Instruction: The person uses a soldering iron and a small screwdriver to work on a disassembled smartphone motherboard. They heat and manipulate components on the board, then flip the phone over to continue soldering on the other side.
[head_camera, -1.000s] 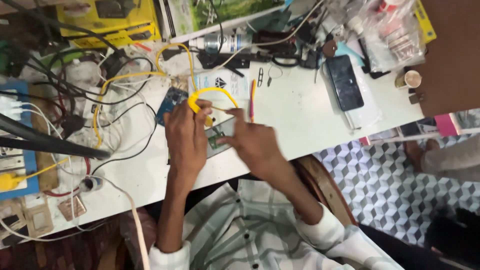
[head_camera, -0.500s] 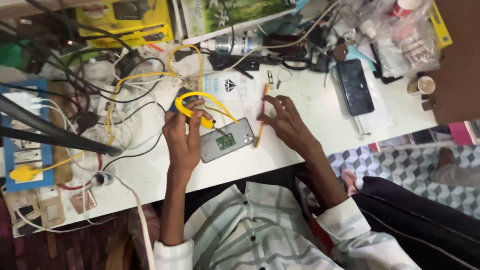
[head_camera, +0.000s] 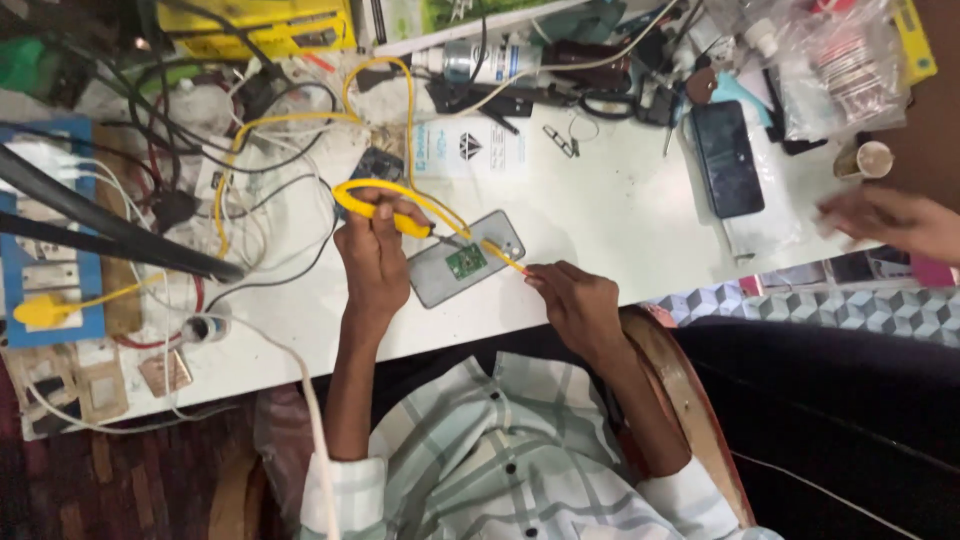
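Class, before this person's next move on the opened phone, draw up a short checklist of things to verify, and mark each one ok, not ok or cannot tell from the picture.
1. Opened phone lies flat on the white table: ok.
2. Left hand grips the yellow-handled iron: ok.
3. Right hand holds a thin yellow tool at the phone: ok.
4. Iron tip on the green board: cannot tell.
5. Yellow cable clear of other wires: not ok, tangled.
6. Another person's hand stays away from the phone: ok.
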